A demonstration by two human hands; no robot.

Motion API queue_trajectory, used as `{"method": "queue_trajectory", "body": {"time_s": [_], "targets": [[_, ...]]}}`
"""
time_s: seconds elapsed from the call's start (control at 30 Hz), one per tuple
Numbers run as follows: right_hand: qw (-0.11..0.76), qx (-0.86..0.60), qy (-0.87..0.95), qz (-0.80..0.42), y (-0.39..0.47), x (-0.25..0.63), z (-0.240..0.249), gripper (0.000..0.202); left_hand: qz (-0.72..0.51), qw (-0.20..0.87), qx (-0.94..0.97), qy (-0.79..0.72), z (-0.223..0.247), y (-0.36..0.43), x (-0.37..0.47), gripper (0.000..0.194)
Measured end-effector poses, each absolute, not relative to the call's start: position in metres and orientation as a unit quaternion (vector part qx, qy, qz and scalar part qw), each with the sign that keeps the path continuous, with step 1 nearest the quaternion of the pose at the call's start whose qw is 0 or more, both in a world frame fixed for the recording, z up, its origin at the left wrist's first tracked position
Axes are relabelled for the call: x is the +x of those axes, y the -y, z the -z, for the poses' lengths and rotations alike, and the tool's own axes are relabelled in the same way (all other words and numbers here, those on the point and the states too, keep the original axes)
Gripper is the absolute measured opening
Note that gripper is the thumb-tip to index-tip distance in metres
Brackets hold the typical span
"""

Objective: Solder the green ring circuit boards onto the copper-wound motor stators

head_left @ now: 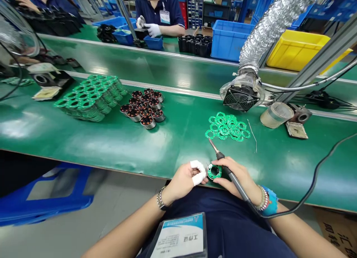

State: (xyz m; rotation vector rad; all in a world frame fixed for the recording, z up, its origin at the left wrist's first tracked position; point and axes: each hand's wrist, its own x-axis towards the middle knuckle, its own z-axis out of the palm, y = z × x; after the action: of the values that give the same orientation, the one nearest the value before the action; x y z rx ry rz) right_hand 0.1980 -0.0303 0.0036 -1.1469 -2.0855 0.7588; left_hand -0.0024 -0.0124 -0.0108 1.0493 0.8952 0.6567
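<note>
Green worktop [181,139]: nearer than the fan [240,100], a stator [209,174] sits between the left hand [184,177], curled, grip unclear, and the right hand [245,176], half-closed on it and the iron [233,178]. Its board [219,172] looks seated; bare stators [145,112] apparently remain left of the fan.

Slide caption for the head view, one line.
Right hand holding a black-handled soldering iron and a green ring-shaped circuit board, left hand alongside.

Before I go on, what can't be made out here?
- Head view: underside of the green ring board, hidden by its top face and the right hand.
- Head view: solder joints on that board, too small.
- Head view: far end of the soldering iron's cord, cut off by the right edge.
- Head view: badge fine print, too small.
</note>
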Motion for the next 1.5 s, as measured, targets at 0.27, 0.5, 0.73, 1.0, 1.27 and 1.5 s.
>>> {"method": "queue_trajectory", "body": {"time_s": [0.27,0.5,0.73,1.0,1.27,1.5], "targets": [[0.329,-0.435,0.781,-0.303,0.034,0.196,0.003,0.035,-0.291,0.722,0.487,-0.397,0.010,0.011,-0.006,0.022],[0.331,-0.436,0.786,-0.287,0.035,0.194,0.002,0.035,-0.204,0.710,0.521,-0.428,0.007,0.010,-0.006,0.024],[0.327,-0.452,0.776,-0.294,0.037,0.194,0.002,0.035,-0.197,0.564,0.675,-0.434,0.001,0.014,-0.015,0.022],[0.320,-0.452,0.792,-0.255,0.037,0.194,0.001,0.034,-0.099,0.286,0.879,-0.369,-0.008,0.010,-0.017,0.019],[0.324,-0.447,0.817,-0.166,0.030,0.202,0.023,0.038,-0.060,0.508,0.738,-0.440,-0.005,0.006,0.006,0.023],[0.311,-0.441,0.832,-0.128,0.027,0.207,0.035,0.040,-0.071,0.111,0.925,-0.355,-0.007,0.016,-0.015,0.028]]}}
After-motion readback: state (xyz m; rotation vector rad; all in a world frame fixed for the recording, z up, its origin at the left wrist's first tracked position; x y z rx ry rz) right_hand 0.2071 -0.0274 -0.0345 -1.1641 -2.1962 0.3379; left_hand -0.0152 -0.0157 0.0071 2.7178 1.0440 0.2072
